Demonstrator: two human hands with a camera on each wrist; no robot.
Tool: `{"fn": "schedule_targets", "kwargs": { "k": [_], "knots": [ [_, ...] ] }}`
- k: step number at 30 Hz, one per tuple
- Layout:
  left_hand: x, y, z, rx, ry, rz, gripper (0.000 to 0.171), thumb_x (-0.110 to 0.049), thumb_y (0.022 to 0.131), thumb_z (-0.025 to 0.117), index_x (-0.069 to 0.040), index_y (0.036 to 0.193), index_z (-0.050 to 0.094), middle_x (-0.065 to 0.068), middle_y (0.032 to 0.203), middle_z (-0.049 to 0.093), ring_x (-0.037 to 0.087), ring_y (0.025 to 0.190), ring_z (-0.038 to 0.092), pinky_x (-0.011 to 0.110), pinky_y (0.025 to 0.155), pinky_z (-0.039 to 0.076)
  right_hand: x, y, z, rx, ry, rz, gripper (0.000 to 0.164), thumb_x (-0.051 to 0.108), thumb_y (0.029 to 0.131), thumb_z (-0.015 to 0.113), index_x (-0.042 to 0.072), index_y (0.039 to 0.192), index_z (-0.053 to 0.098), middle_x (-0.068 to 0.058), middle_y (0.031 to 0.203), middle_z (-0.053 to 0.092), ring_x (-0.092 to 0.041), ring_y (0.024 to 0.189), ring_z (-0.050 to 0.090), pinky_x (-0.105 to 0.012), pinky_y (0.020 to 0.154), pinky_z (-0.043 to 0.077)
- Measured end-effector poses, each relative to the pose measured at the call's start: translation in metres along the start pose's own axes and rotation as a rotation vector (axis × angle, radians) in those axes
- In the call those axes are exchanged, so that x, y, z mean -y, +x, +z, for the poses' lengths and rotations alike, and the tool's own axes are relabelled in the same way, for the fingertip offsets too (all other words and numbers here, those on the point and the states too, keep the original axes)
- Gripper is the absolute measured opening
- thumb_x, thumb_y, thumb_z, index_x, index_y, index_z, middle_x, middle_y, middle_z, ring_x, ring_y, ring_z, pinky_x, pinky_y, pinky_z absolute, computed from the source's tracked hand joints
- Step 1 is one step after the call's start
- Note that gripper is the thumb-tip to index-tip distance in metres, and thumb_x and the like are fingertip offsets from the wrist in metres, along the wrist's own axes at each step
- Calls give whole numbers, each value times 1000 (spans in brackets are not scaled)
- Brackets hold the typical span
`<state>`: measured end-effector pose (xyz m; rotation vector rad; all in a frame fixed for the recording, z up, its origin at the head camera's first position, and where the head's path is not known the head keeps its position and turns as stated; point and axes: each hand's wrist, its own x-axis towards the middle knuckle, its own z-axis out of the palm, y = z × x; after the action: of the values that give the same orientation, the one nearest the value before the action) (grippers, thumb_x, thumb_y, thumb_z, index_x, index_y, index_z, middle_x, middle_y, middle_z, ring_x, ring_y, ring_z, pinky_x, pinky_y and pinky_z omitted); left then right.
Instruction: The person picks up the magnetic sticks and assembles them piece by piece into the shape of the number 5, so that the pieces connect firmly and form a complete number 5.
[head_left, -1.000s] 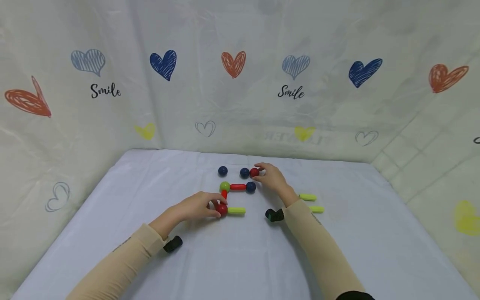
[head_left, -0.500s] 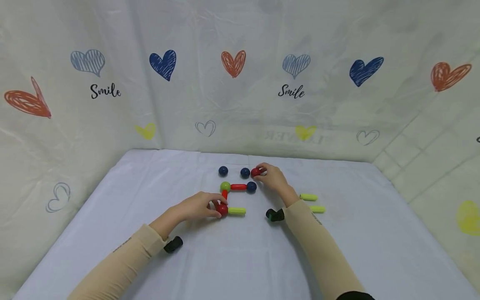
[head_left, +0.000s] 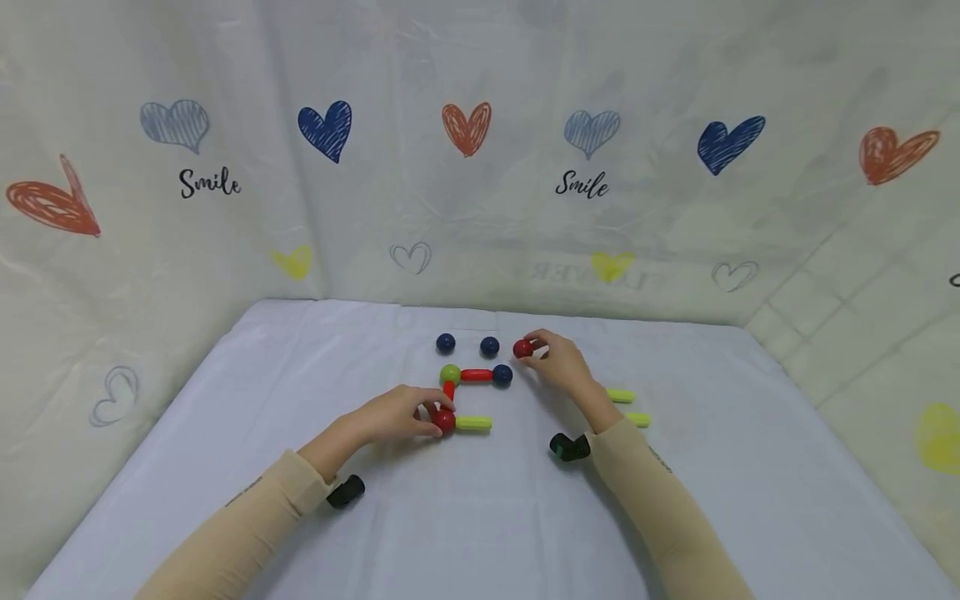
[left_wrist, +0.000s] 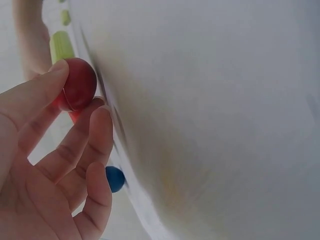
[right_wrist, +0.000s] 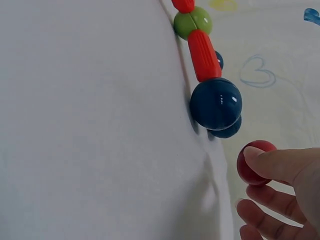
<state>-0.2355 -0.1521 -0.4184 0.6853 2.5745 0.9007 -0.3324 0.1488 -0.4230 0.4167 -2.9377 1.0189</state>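
Backdrop lettering (head_left: 582, 184) in head view only, near red ball (head_left: 445, 422) in left hand's (head_left: 390, 414) pinch, far red ball (head_left: 522, 348) in right hand's (head_left: 564, 364).

A white-draped table (head_left: 450, 533) before a pale backdrop (head_left: 525, 50) printed with hearts.
The backdrop, creased and faintly mottled, rises along the far side and continues at left and right. A row of light blue hearts (head_left: 175, 125), dark blue hearts (head_left: 326, 131) and red hearts (head_left: 467, 130) crosses its upper part, with "Smile" lettering (head_left: 210, 182) twice beneath; yellow hearts (head_left: 612, 267) and outlined hearts (head_left: 410, 257) sit lower. Faint grid lines (head_left: 810, 292) mark the right. The light is soft.
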Motion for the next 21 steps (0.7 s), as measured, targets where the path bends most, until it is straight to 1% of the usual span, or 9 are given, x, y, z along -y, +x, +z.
{"fn": "schedule_targets", "kwargs": {
  "k": [5,10,16,21],
  "knots": [
    [0,-2,1,-3,-9,-8,39,-15,93,78,-19,130,67,-2,108,67,17,93,63,35,85,55,-2,-18,-9,-1,-21,-40,42,21,93,78,6,130,64,-15,119,70,-29,95,65,-42,82,52],
    [-1,-4,2,-2,-13,-4,38,-15,92,78,-19,128,67,-3,107,67,17,93,63,36,84,55,-3,-38,-14,27,-42,-73,41,20,91,80,7,128,67,-12,113,71,-24,88,63,-35,74,51],
    [-1,-4,2,-9,-14,-3,38,-15,92,78,-18,128,68,-2,106,67,17,92,63,36,83,54,1,-58,-14,65,-50,-105,39,17,89,82,8,125,69,-8,108,72,-19,83,60,-31,70,50],
    [-2,-3,2,-9,-18,0,38,-15,93,78,-18,129,68,-2,106,67,17,92,63,36,84,54,3,-71,-11,121,-77,-117,36,18,87,84,12,120,71,-3,104,71,-14,77,58,-29,67,49]
  ]
}}
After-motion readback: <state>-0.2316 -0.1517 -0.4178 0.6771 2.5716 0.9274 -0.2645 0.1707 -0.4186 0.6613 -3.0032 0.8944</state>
